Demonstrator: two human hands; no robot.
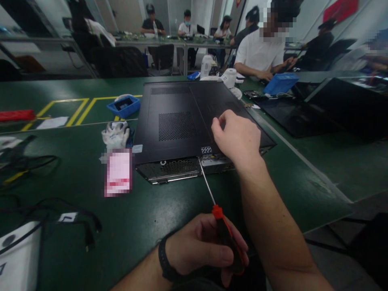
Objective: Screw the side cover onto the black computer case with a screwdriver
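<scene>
A black computer case (178, 101) lies flat on the green table, its rear side facing me. My left hand (203, 246), with a dark wristband, is wrapped around a red-and-black screwdriver (207, 184). The screwdriver's tip meets the rear edge of the case, near its middle. Over the right part of the case's top is my right hand (238, 135), its fingers curled in and closed. What those fingers hold, if anything, is hidden. A patterned sticker (206, 150) sits on the top's near edge.
Left of the case are a blue tray (124, 106), grey-white gloves (116, 134), a pink packet (119, 171) and black cables (87, 234). A white device (22, 258) stands near left. Black panels (342, 105) lie at right. A person in white (260, 52) sits across the table.
</scene>
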